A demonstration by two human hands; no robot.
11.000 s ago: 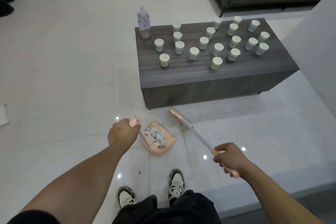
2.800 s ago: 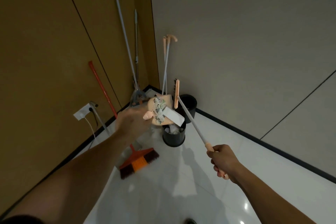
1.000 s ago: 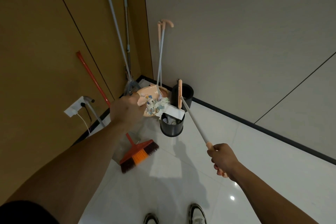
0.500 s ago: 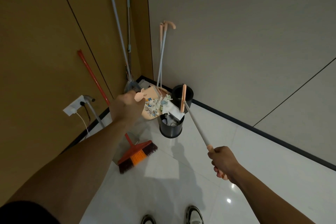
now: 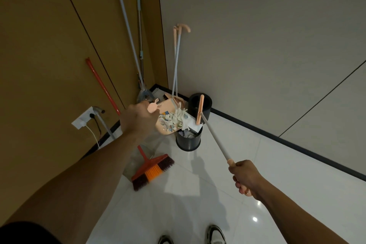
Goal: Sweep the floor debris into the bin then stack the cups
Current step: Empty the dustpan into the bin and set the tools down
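Observation:
My left hand (image 5: pixel 138 120) grips the handle of a pink dustpan (image 5: pixel 167 105), tilted over a black bin (image 5: pixel 189 140) in the room's corner. Torn paper debris (image 5: pixel 176 120) lies heaped at the pan's lower lip, right above the bin's mouth, where more scraps show inside. My right hand (image 5: pixel 245 177) holds the end of a long white-handled sweeper (image 5: pixel 214 138); its pink head stands upright against the debris at the bin's rim. No cups are in view.
A second black bin (image 5: pixel 205 103) stands behind the first. An orange broom (image 5: pixel 152 168) leans on the brown wall, with mop poles (image 5: pixel 126 25) and a pink-handled tool (image 5: pixel 177 55) in the corner. A wall socket with cable (image 5: pixel 84 118) sits at left. My shoes (image 5: pixel 215 234) are on white tiles.
The pan has tipped further and the debris has slid down toward the bin's mouth. The sweeper head has shifted slightly nearer the pan's lip. Much earlier I was at the cup table.

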